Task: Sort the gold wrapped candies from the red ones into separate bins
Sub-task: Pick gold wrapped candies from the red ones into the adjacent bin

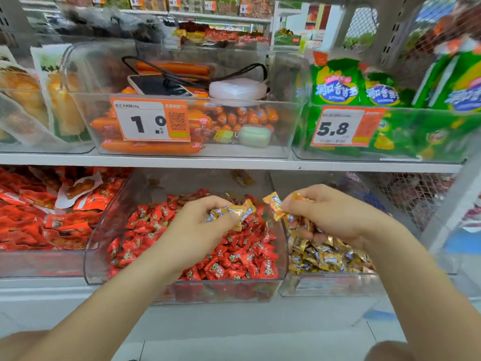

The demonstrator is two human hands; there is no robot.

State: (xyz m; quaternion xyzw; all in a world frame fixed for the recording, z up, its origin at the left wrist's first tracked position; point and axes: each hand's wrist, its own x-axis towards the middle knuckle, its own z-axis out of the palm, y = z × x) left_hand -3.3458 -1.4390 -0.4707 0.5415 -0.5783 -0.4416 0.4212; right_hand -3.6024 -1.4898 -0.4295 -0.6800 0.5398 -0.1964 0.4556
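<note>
A clear bin [93, 261] on the lower shelf holds a heap of red wrapped candies [234, 254]. Right of it, a second clear bin [328, 286] holds gold wrapped candies [325, 256]. My left hand [200, 225] hovers over the red heap, its fingers curled round a small bunch of gold candies [234, 212]. Above the wall between the two bins, my right hand [330, 212] grips several gold candies [274, 204], one sticking out to the left.
A bin of red snack packets [46, 212] stands at the left. On the shelf above sit a clear bin of sausages [156, 147] with a phone [156, 86] on top, and green bags [335, 84] at the right. A mesh panel [411, 194] closes the right side.
</note>
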